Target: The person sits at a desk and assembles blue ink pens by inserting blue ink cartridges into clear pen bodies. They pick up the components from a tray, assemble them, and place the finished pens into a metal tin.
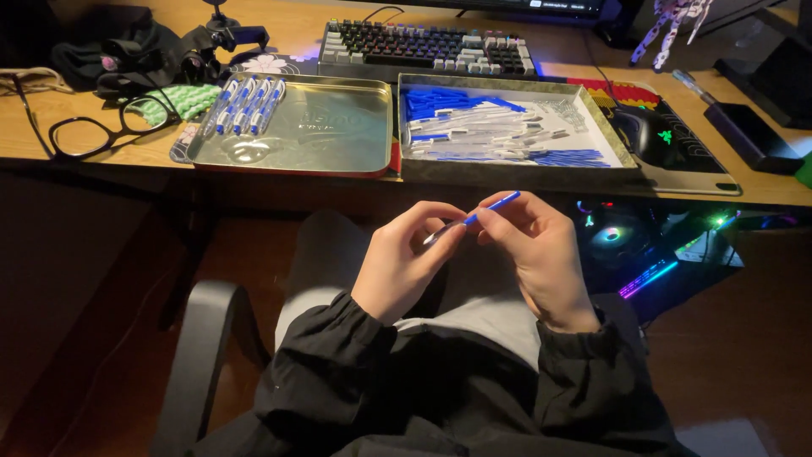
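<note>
Both hands pinched a thin blue plastic pen refill [491,207]: left hand [406,262] at its tip, right hand [537,245] mid-shaft. Loosened fingers might drop it onto the lap.

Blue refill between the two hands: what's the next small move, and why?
Probably slide the blue refill further into the clear piece pinched by the left hand. The right hand holds the refill by its free end, its other end meets the left fingertips, and finished pens lie in the left tray, loose parts in the right tray.
</note>
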